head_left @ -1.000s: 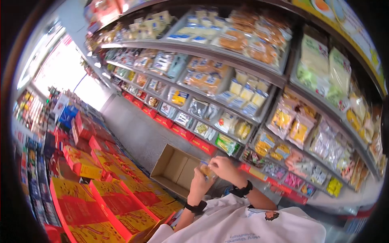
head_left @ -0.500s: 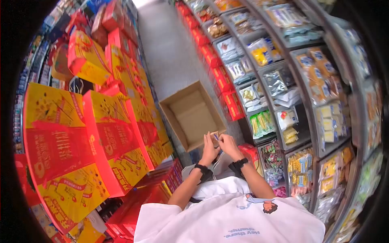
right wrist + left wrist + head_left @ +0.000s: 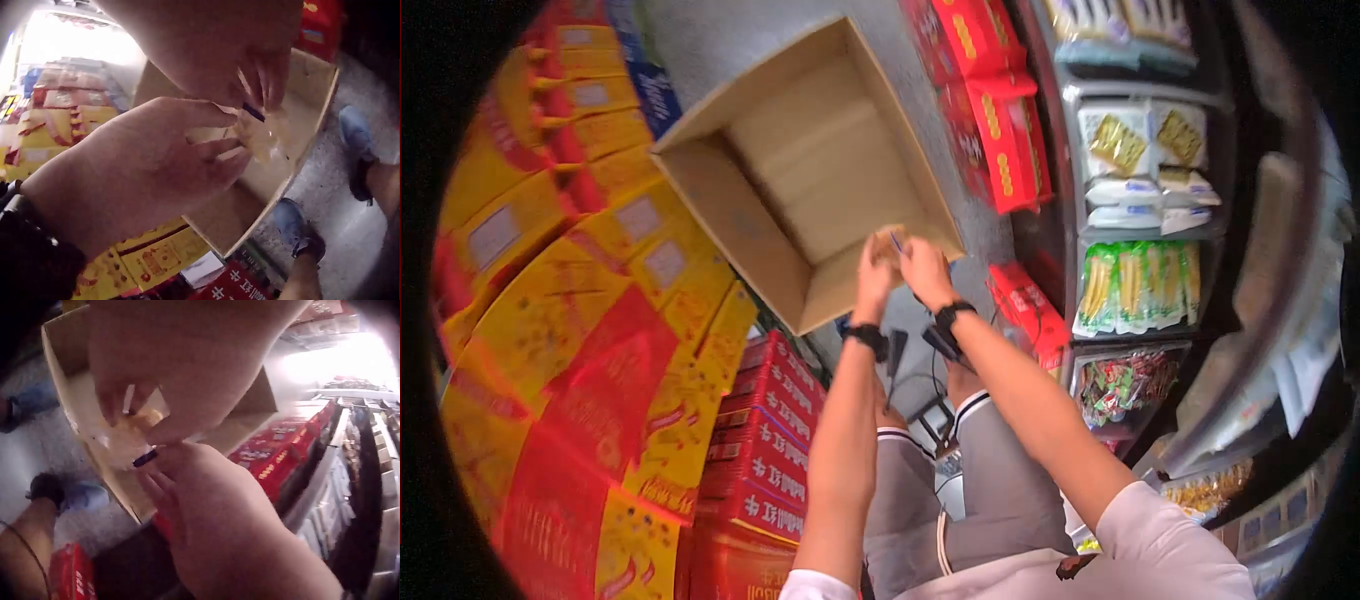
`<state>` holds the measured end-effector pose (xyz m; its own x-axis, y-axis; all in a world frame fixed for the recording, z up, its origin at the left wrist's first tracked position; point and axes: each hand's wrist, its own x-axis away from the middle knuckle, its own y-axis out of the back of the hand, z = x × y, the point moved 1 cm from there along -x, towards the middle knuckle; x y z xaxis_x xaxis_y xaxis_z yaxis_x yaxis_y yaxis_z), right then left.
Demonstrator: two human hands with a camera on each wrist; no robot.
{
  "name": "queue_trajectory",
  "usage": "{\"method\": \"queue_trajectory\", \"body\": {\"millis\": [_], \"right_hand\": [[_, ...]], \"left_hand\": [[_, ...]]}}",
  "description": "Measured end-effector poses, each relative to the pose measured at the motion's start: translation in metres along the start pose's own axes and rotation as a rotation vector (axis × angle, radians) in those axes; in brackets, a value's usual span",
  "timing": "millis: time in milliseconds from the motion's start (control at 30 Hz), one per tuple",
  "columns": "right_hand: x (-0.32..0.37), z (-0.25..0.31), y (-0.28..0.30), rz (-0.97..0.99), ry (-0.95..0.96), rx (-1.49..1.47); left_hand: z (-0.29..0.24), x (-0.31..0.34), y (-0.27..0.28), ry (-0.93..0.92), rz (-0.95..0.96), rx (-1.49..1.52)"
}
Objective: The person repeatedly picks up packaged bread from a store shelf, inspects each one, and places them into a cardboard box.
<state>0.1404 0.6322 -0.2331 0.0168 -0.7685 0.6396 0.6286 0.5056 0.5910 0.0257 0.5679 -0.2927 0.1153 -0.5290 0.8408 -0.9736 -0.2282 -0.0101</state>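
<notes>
Both hands meet over the near side of an open cardboard box (image 3: 745, 205). Between them is a small clear plastic packet (image 3: 267, 136) with orange-brown contents and a dark blue strip. My left hand (image 3: 874, 280) pinches one side of it, fingers bent. The right hand (image 3: 927, 272) pinches the other side close to the blue strip, and its fingertips almost meet the left ones. In the left wrist view the packet (image 3: 122, 442) shows crinkled and shiny below the left fingers. A black band circles each wrist.
Yellow and red cartons (image 3: 620, 290) are stacked along the left, with red drink cases (image 3: 765, 450) nearer me. On the right, a shelf holds bagged snacks (image 3: 1140, 285). Red boxes (image 3: 995, 130) line its base. My shoes (image 3: 292, 222) stand on the grey floor behind the box.
The head view has swung from the shelves down toward the box, which now looks larger and nearer. Both hands have kept the packet between them and now overlap the box's near side.
</notes>
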Motion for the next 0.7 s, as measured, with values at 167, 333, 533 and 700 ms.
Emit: {"method": "queue_trajectory", "body": {"millis": [167,333,533,700], "right_hand": [[-0.086,-0.070,-0.074,0.165,-0.087,0.120],[-0.121,-0.091,-0.097,0.227,-0.155,0.211],[-0.129,-0.118,-0.114,0.330,-0.202,0.149],[-0.055,-0.018,-0.004,0.244,-0.098,-0.045]], "left_hand": [[0.020,-0.087,-0.012,0.377,0.132,0.317],[0.063,-0.139,-0.032,0.478,0.154,0.366],[0.054,-0.130,-0.042,0.484,0.225,0.285],[-0.012,-0.037,-0.031,0.383,0.225,0.315]]}}
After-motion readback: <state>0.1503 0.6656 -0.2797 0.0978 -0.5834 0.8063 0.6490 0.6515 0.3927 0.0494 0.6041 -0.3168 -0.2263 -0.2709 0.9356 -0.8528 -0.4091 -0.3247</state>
